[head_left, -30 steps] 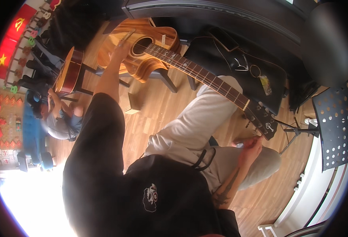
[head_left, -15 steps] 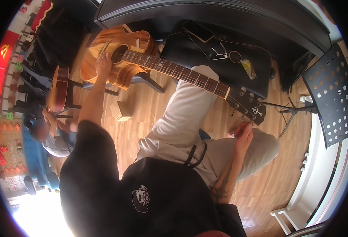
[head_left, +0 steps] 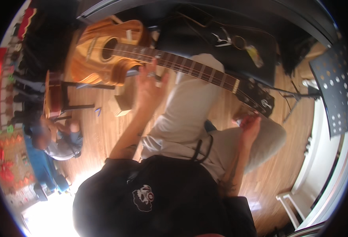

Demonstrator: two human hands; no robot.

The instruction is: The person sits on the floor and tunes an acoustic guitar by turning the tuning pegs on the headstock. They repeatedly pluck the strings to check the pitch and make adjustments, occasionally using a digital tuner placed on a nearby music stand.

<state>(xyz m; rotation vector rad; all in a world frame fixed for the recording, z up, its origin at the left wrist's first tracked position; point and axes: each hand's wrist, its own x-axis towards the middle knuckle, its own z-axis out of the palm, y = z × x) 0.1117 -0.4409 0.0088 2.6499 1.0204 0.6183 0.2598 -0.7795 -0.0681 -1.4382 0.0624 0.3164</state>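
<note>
Where the guitar (head_left: 172, 61) lies: aslant, neck (head_left: 205, 73) over the left leg (head_left: 189, 102).
Left hand (head_left: 149, 85): open, fingers spread at the neck's near edge.
Right hand (head_left: 250, 123): bunched beside the headstock (head_left: 257, 96); whether gripping something, I cannot tell.

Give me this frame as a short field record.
Guitar: wooden body, neck slanting down rightward to dark head
Left hand: fingers spread, by neck; contact unclear
Right hand: by the head; grip unclear
Black bench: ring, yellow packet on top
Floor: cardboard box
Right edge: music stand
Background left: another person
</note>
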